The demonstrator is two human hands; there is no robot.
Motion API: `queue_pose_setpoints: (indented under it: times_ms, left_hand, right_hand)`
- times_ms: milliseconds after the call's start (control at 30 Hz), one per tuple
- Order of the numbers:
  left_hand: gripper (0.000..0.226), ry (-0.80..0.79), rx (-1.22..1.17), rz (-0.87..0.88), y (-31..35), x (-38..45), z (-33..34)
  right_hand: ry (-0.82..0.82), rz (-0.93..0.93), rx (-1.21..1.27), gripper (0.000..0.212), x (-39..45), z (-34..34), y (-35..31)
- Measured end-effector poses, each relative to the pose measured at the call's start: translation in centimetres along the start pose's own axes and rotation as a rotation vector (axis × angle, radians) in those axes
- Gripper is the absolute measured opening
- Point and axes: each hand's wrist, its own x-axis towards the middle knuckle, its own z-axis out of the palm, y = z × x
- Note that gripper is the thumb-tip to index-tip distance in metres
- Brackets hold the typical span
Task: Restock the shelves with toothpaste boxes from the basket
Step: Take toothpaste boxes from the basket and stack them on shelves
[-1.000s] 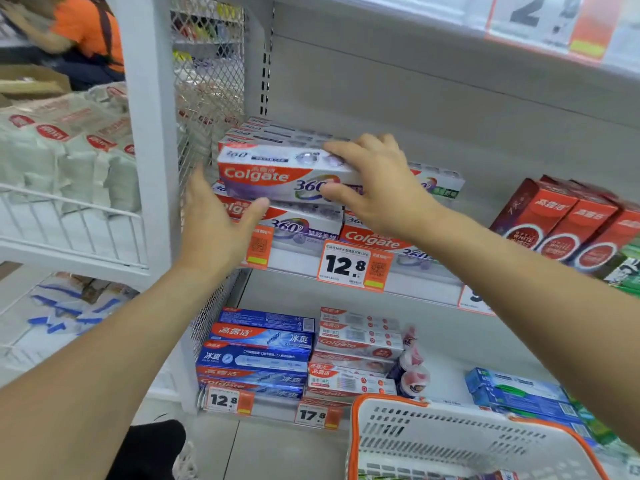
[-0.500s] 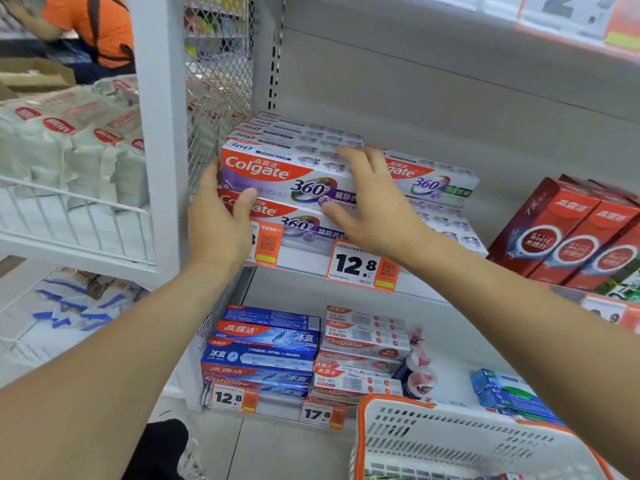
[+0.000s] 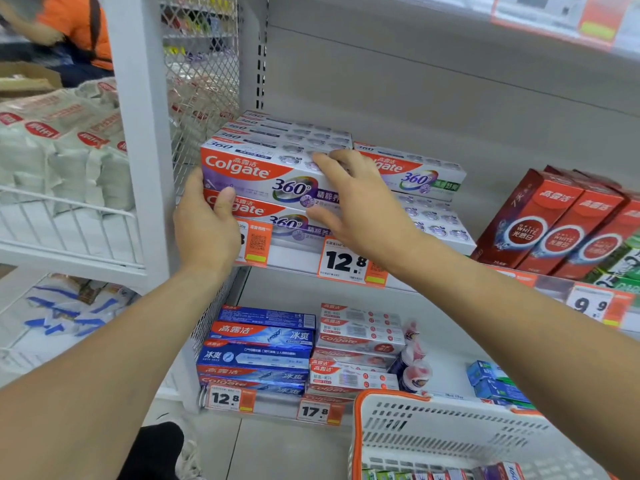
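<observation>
Both hands held the front Colgate 360 box [image 3: 270,180] atop its stack on the shelf [image 3: 294,259]: left hand [image 3: 204,230] at its 9 o'clock end, right hand [image 3: 356,202] at 3 o'clock. A white basket [image 3: 450,434] sat at 5 o'clock.

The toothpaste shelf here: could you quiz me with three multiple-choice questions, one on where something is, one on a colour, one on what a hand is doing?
1. Where is the white basket?
A. bottom right, below the shelves
B. on the top shelf
C. behind the wire mesh

2. What colour are the upright boxes right of the Colgate 360 stacks?
A. blue
B. red
C. yellow

3. What is the right hand doing?
A. hanging idle
B. reaching into the basket
C. holding the top Colgate 360 box

Answers: 1 A, its orange rim shows at the lower right corner. 2 B, their fronts are red. 3 C, fingers and thumb curl over that box's right end.
</observation>
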Motion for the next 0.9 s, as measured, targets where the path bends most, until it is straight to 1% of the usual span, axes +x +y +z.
queue_pose_setpoints:
  times_ms: [67, 200, 233, 300, 400, 433, 467, 500, 533, 567, 600, 633, 700, 733, 800, 900]
  left_hand:
    - [0.030, 0.006, 0.001, 0.005, 0.1, -0.1, 0.0]
    - [0.033, -0.019, 0.012, -0.007, 0.7, -0.6, 0.0]
    - [0.035, -0.023, 0.021, -0.007, 0.9, -0.8, 0.0]
    - [0.046, -0.025, 0.022, 0.012, 1.0, -1.2, 0.1]
    - [0.071, -0.038, 0.025, -0.011, 1.3, -3.2, 0.4]
    - [0.075, -0.018, 0.040, -0.024, 1.8, -4.4, 0.4]
    - [0.071, 0.010, 0.042, -0.003, 2.4, -5.9, 0.5]
    - [0.061, 0.025, 0.025, 0.047, 3.1, -7.7, 0.5]
    - [0.044, -0.001, -0.015, 0.090, 3.8, -9.4, 0.8]
    - [0.026, -0.093, -0.057, 0.114, 4.2, -11.3, 1.2]
    - [0.011, -0.241, -0.066, 0.118, 3.9, -13.1, 2.0]
    - [0.003, -0.420, -0.038, 0.113, 3.5, -15.1, 2.9]
    - [0.012, -0.781, 0.048, 0.067, 1.3, -19.5, 5.2]
    - [0.017, -0.934, 0.073, 0.026, 0.1, -21.8, 6.4]
    - [0.022, -1.143, 0.118, -0.038, -2.6, -26.2, 8.7]
    - [0.009, -1.396, 0.264, -0.140, -5.9, -32.2, 11.4]
  right_hand:
    - [-0.013, -0.016, -0.011, 0.078, 0.0, 0.0, 0.2]
    - [-0.010, -0.033, -0.020, 0.078, -0.2, 0.1, 0.2]
    - [0.016, -0.031, -0.032, 0.078, -0.4, 0.0, 0.2]
    - [0.147, -0.048, -0.023, 0.074, -0.9, -0.5, 0.1]
    - [0.424, -0.136, 0.076, 0.047, -3.2, -1.8, 0.2]
    - [0.486, -0.155, 0.117, 0.038, -4.6, -2.2, 0.3]
    - [0.519, -0.162, 0.165, 0.029, -6.3, -2.4, 0.5]
    - [0.521, -0.162, 0.220, 0.022, -8.2, -2.4, 0.7]
    - [0.496, -0.155, 0.280, 0.014, -10.4, -2.1, 1.0]
    - [0.450, -0.132, 0.336, 0.009, -12.7, -1.5, 1.4]
    - [0.388, -0.082, 0.388, 0.008, -15.0, -0.5, 2.0]
    - [0.310, -0.008, 0.433, 0.010, -17.5, 0.7, 2.7]
    - [0.145, 0.167, 0.486, 0.013, -22.6, 3.7, 4.6]
    - [0.065, 0.258, 0.498, 0.013, -25.2, 5.3, 5.7]
    - [-0.121, 0.452, 0.531, 0.010, -30.2, 8.4, 8.2]
    - [-0.416, 0.719, 0.569, 0.010, -37.1, 11.9, 11.6]
